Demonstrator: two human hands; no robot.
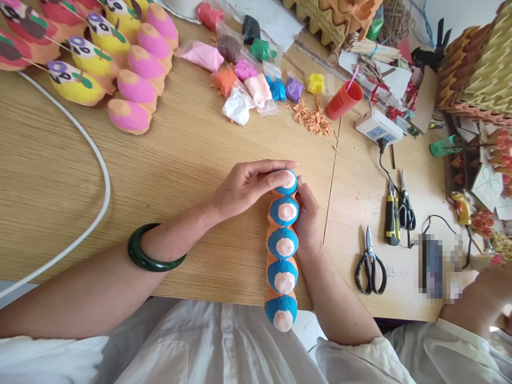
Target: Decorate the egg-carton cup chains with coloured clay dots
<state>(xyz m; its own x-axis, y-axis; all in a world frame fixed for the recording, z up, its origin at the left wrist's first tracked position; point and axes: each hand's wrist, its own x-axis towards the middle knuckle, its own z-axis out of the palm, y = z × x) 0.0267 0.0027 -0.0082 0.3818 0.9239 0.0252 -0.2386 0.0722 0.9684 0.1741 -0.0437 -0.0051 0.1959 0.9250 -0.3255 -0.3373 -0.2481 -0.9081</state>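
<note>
A strip of egg carton [284, 248] points down toward my lap, its several domed cups covered in blue with a pale pink round patch on each. My left hand [250, 184] pinches the far cup: one digit lies over its pink patch and another stretches along the cup's far edge. Along the right side, my right hand [310, 218] grips the strip near its far end; most of its fingers are hidden behind. The near end of the strip sticks out past the table edge.
Bags of coloured clay [240, 101], orange shavings [312, 117] and a red cup [344, 100] lie beyond my hands. Painted egg-carton pieces [134, 88] stand at far left. Scissors [370, 264], a cutter [392, 216] and a power strip [378, 125] are on the right, beside another person's arm [476, 298].
</note>
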